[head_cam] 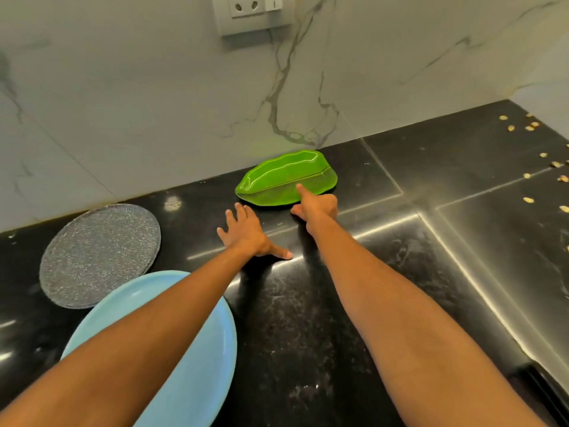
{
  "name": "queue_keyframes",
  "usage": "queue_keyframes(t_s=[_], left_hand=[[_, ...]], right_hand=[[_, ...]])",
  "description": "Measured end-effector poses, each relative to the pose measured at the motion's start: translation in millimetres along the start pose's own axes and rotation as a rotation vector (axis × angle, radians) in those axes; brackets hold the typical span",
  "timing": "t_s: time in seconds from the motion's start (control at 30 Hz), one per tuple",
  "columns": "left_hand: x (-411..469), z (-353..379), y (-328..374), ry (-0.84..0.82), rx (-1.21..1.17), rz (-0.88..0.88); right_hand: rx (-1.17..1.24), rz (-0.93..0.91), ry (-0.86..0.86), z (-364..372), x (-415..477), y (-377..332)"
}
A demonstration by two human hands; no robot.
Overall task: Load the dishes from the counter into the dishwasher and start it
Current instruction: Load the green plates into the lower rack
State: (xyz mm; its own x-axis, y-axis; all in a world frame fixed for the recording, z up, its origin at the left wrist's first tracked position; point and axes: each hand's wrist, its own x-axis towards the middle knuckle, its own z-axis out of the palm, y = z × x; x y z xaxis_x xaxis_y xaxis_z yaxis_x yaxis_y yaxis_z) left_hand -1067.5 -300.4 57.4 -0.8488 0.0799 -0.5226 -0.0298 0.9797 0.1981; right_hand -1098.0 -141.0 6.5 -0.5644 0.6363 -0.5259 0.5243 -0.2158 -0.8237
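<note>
A green leaf-shaped plate (286, 180) lies on the black counter (308, 318) close to the marble wall. My right hand (317, 206) reaches to its near rim: the straight index finger presses on the plate's top, the thumb sits by the rim, and the other fingers are curled. Just left of the plate, my left hand (246, 234) rests flat on the counter with its fingers spread, holding nothing. A round grey speckled glass plate (98, 254) lies at the left. A light blue plate (197, 359) lies at the front left, partly hidden under my left forearm.
The marble backsplash rises behind the counter, with a wall socket (246, 7) at the top. Several small yellowish crumbs (529, 127) are scattered at the far right. The counter's front edge (535, 377) runs along the lower right. No dishwasher is in view.
</note>
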Motion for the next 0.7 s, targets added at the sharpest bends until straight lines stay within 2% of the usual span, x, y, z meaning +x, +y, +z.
queue_keyframes(t_s=[0.13,0.33,0.53,0.6,0.7], left_hand=[[4,-3,1,-0.019,0.002,-0.004],[6,-7,4,-0.043,0.002,-0.024],[2,-9,4,-0.035,0.018,0.010],[1,-8,1,0.025,0.021,0.041],[-15,4,6,0.209,0.007,0.191]], right_hand=[[0.159,0.063,0.013,4,-20,-22],[0.353,0.073,0.055,-7,-31,-17],[0.476,0.070,0.021,-73,-48,2],[0.465,0.057,0.042,-100,-54,15],[0.498,0.040,0.130,-154,-66,40]])
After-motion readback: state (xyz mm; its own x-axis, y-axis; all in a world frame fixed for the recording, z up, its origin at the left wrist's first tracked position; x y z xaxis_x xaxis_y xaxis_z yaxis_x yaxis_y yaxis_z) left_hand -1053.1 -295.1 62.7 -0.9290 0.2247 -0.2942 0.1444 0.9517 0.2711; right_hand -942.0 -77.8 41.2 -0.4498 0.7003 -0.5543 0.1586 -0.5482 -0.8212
